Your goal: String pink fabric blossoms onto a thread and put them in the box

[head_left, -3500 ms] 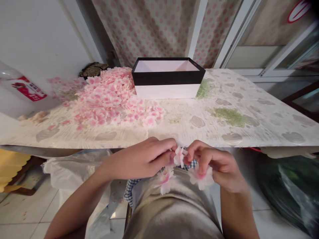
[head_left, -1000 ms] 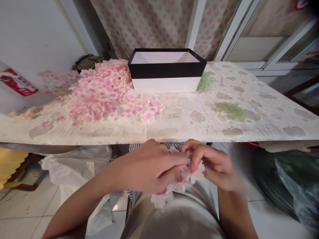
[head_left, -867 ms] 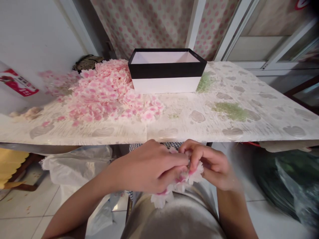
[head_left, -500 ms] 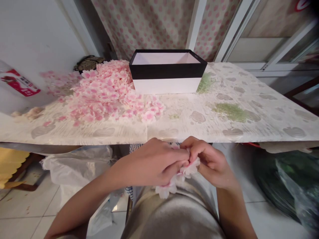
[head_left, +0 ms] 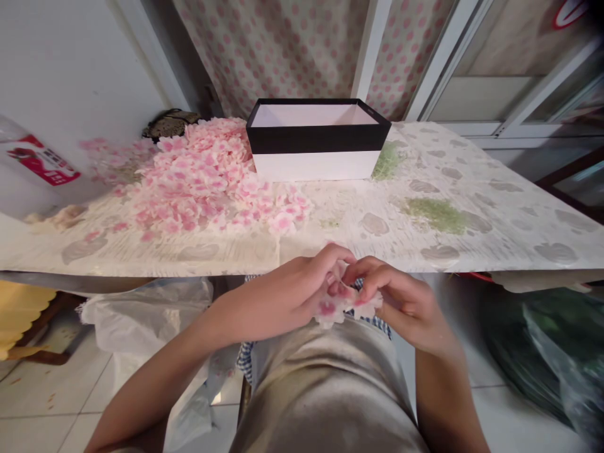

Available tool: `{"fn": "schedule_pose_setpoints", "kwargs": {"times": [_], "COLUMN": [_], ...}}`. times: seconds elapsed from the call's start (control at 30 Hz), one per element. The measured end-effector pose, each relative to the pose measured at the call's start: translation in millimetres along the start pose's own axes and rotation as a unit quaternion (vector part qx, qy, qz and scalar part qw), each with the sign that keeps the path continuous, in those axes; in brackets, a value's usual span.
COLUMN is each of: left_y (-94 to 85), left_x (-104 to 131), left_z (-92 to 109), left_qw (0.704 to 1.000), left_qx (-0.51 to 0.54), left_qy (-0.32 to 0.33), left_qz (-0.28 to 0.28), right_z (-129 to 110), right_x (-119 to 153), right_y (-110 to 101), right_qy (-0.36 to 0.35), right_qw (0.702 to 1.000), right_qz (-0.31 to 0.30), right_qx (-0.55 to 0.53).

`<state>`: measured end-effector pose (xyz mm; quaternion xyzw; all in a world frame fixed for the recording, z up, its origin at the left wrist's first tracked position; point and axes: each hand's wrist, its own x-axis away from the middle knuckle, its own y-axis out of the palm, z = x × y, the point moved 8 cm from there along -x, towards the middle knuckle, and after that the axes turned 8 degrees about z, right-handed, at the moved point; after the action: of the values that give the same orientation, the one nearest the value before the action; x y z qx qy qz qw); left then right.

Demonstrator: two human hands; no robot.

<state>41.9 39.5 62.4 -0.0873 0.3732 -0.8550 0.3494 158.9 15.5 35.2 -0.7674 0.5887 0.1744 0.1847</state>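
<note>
Pink-and-white artificial flowers (head_left: 326, 309) are held between my two hands, just in front of the table edge and above my lap. My left hand (head_left: 302, 286) is curled round the flowers from the left, its fingers partly hidden behind them. My right hand (head_left: 401, 302) pinches a blossom on the right side with thumb and forefinger. On the table beyond lies a big heap of similar pink flowers (head_left: 198, 176), spreading toward the middle.
A black-and-white open box (head_left: 316, 154) stands at the back of the patterned tablecloth (head_left: 500, 220). Green stems (head_left: 438, 214) lie to its right. A white plastic bag (head_left: 146, 314) hangs below the table on the left; a dark green bundle (head_left: 523, 346) sits at lower right.
My left hand has shifted and raised its fingers, turning the flowers. The blossoms that hung lower are now gathered up closer between the hands. My right hand keeps its pinch.
</note>
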Motion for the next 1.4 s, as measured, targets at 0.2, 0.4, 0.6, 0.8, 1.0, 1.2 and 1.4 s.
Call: {"fn": "schedule_pose_setpoints", "kwargs": {"times": [0.2,0.4,0.6,0.8,1.0,1.2,1.4], "left_y": [-11.1,-25.3,-18.1,2.7,17.6,27.5,31.0], "left_x": [-7,-10,-11,-18,-17,-18,-17], "left_z": [1,-6,-9,-13,-11,-13,-20], "left_qw": [0.996,0.972,0.935,0.897,0.917,0.924,0.896], "left_qx": [0.003,0.041,0.230,0.388,0.354,0.333,0.364], "left_qy": [0.029,0.014,0.003,-0.063,-0.056,-0.053,-0.064], "left_qz": [0.088,0.229,0.271,0.202,0.176,0.181,0.246], "right_z": [-9,-35,-10,17,38,48,49], "right_x": [-3,7,3,1,3,9,8], "right_y": [-6,-1,24,14,8,0,2], "right_qy": [-0.018,-0.040,0.093,0.135,0.173,0.229,0.219], "right_qw": [0.994,0.991,0.988,0.961,0.930,0.861,0.851], "right_qz": [0.071,0.126,0.118,0.238,0.290,0.412,0.415], "right_qx": [0.079,0.036,0.041,-0.046,-0.145,-0.194,-0.234]}}
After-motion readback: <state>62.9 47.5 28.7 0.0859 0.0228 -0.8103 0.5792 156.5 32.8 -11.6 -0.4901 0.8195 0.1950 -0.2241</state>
